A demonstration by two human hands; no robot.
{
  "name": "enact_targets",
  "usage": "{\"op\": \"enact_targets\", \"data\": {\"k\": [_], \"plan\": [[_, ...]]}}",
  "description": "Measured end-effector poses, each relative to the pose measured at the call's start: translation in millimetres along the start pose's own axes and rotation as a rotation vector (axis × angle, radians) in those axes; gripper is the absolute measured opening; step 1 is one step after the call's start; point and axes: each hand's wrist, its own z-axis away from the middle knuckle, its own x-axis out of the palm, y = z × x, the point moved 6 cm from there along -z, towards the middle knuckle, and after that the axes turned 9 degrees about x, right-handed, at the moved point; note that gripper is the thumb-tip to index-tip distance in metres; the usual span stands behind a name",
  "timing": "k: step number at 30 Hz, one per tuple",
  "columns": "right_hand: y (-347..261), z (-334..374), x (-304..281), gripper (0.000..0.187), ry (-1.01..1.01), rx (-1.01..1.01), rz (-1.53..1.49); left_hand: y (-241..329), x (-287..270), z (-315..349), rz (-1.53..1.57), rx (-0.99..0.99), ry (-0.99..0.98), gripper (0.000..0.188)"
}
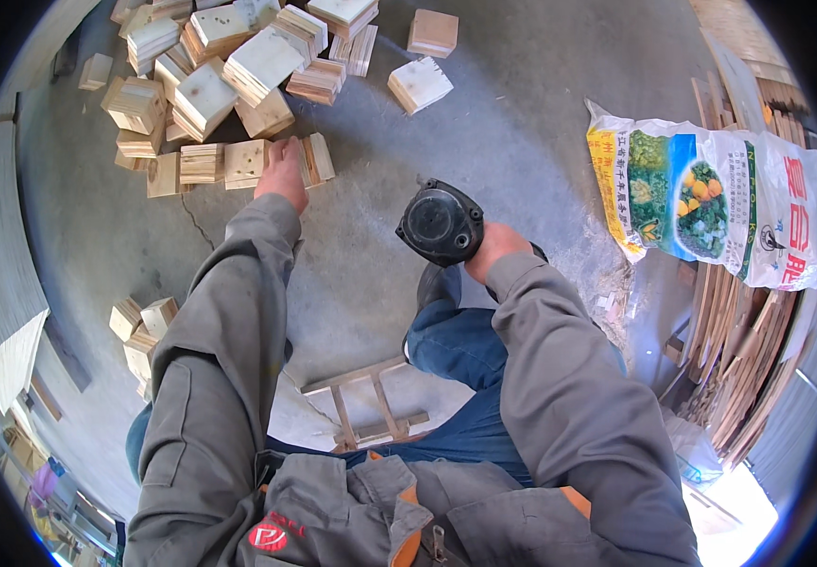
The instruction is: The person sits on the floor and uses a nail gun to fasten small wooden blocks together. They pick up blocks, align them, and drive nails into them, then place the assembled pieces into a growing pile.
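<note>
My left hand [283,176] reaches forward to a row of stacked-plywood blocks on the floor. Its fingers are closed about the right part of a wooden block [243,164], and the fingertips are partly hidden. Just to the right of that hand stands another layered block [317,158]. In my right hand [497,249] is a black nail gun [438,223], seen from above with its round cap uppermost. It is held over the floor in front of my knee, and its handle and nose are mostly out of sight.
A loose heap of wooden blocks [203,98] lies beyond the row, with two single blocks to its right. A smaller block pile [140,331] is at left. A printed sack [654,142] rests on stacked wood strips [735,350] at right. A wooden frame [380,397] is beneath me.
</note>
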Motion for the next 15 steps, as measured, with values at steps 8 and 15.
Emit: {"op": "enact_targets", "data": {"k": [8,15], "plan": [[0,-2,0,0.038,0.013,0.009,-0.016,20,-14,15,-0.059,0.1,-0.022,0.064],[4,-13,3,0.034,0.02,-0.008,0.002,54,2,29,-0.131,0.326,-0.074,0.086]]}}
